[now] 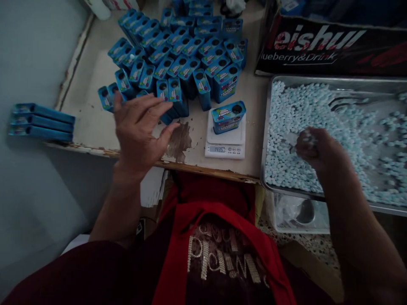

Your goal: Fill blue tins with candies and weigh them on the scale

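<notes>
Candies (308, 138) in curled right hand (321, 148); left hand (138, 123) spread.

Container (227, 120) on scale (222, 151), pellets (284, 112) in tray (266, 135) right, container cluster (180, 65) behind

left grip (138, 127): raised, fingers (152, 111) spread, thumb (168, 133) apart, back upward | right grip (313, 146): fingers curled inward | left forearm (116, 214), right forearm (356, 212): stretched forward
</notes>
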`<state>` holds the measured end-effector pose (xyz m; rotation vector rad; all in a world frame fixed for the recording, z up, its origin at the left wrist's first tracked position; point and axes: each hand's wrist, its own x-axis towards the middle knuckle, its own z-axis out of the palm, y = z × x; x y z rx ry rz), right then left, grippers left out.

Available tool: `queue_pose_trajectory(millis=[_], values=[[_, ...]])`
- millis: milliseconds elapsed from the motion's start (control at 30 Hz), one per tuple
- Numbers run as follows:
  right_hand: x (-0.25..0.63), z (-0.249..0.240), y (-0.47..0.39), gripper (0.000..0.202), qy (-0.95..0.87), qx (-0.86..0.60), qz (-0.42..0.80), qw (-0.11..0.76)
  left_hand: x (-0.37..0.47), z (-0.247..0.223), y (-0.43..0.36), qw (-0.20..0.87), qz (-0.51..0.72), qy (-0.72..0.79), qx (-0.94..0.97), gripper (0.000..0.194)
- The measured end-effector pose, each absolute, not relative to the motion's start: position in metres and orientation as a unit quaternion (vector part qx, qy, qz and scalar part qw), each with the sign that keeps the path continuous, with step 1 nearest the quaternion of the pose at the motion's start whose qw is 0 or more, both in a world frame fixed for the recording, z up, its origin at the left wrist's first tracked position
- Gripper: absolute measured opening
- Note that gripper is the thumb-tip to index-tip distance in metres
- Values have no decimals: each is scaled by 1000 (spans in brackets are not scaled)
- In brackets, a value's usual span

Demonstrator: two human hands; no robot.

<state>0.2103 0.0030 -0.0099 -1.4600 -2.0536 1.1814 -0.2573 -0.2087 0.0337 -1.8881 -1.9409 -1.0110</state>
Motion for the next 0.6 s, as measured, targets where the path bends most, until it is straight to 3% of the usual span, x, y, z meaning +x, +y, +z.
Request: queue_pose_trajectory(millis=[133, 233, 333, 433, 600], values=[[208, 10, 3, 35, -539, -502, 609, 294, -213, 15, -190, 26, -431, -622, -653, 83], [202, 6, 0, 40, -496, -488, 636, 334, -179, -8, -162, -72, -489, -621, -609, 93], [196, -8, 7, 52, -498, -491, 620, 355, -152, -21, -131, -122, -503, -619, -591, 68], [185, -6, 16, 56, -466, -430, 627, 452, -125, -11, -104, -129, -493, -597, -620, 41], [159, 38, 20, 55, -414, -360, 599, 583, -72, 20, -75, -150, -475, -516, -696, 68]])
